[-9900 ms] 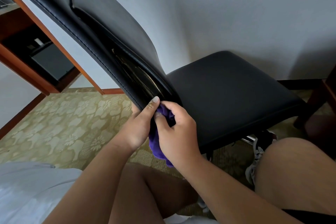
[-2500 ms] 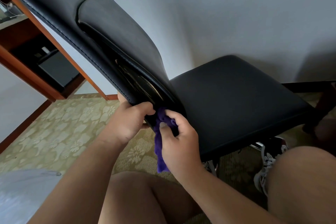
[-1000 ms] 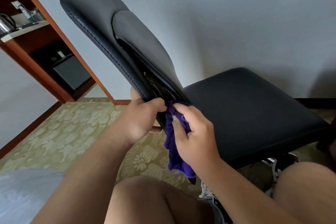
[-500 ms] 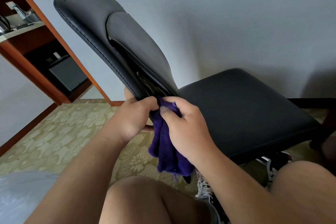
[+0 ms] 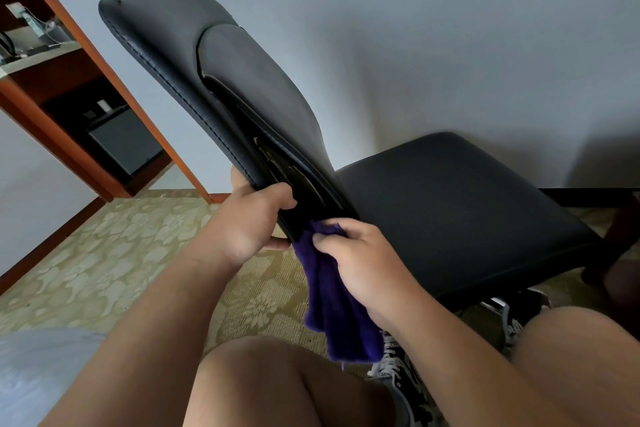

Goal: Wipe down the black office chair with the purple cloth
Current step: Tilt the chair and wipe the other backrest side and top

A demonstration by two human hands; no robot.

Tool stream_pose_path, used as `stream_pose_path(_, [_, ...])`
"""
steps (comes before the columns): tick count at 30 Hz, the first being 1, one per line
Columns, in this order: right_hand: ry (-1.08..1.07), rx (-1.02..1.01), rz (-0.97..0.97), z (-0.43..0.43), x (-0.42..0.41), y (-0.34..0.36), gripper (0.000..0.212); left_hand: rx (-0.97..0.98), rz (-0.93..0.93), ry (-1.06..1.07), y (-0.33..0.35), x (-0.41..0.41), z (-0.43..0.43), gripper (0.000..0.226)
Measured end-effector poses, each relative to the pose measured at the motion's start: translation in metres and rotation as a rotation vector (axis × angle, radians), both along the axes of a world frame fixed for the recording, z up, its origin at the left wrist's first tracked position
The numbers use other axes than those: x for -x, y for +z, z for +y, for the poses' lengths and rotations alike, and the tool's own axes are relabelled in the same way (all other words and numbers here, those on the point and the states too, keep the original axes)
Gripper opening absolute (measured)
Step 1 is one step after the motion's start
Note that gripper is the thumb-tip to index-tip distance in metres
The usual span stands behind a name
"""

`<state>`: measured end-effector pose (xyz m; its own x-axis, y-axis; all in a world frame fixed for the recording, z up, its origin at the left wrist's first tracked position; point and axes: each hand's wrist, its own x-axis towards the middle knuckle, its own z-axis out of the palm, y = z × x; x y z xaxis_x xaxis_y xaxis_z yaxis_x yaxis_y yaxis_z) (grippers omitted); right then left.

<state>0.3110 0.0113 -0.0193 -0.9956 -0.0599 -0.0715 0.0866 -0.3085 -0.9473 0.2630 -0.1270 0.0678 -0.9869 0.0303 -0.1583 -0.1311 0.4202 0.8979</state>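
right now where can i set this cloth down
Seat cushion: bare from the backrest to its far edge. Carpet: open between the wooden shelf and the left hand. Crowded by the backrest's base: right hand and purple cloth.

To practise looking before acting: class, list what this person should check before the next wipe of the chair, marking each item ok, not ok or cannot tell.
1. Left hand grips the lower edge of the chair back, steadying it: ok.
2. Right hand holds the cloth: ok.
3. Cloth touches the chair at the base of the back: ok.
4. Cloth's hanging end clear of the shoe: cannot tell.
5. Groove in the back already clean: cannot tell.
6. Nothing lying on the seat: ok.
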Motion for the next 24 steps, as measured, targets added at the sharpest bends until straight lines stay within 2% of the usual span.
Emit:
stream_pose_path(2, [0.042, 0.148, 0.057, -0.001, 0.002, 0.011, 0.019, 0.009, 0.006, -0.001, 0.0, 0.0, 0.001, 0.067])
stream_pose_path(3, [0.046, 0.152, 0.101, -0.003, 0.002, 0.014, 0.021, 0.021, 0.006, -0.006, 0.001, 0.0, 0.002, 0.068])
stream_pose_path(7, [-0.104, -0.267, 0.297, -0.009, 0.004, -0.004, 0.026, 0.031, 0.004, -0.012, -0.001, -0.001, 0.001, 0.062])
stream_pose_path(11, [-0.21, -0.464, 0.263, -0.014, -0.007, -0.048, 0.03, 0.001, -0.008, -0.001, -0.001, -0.001, -0.001, 0.066])
stream_pose_path(14, [-0.25, -0.475, 0.189, -0.018, -0.01, -0.068, 0.023, 0.002, -0.011, 0.001, 0.001, -0.002, 0.0, 0.066])
stream_pose_path(17, [-0.442, -0.402, 0.22, -0.027, -0.01, -0.062, 0.018, 0.012, -0.001, 0.004, 0.003, -0.005, 0.003, 0.067])
stream_pose_path(21, [-0.682, -0.293, 0.376, -0.027, -0.003, -0.021, 0.017, 0.014, 0.012, 0.008, 0.003, -0.009, 0.008, 0.068])
stream_pose_path(24, [-0.74, -0.373, 0.534, -0.02, 0.006, -0.002, 0.017, 0.043, 0.016, -0.008, 0.004, -0.012, 0.011, 0.068])
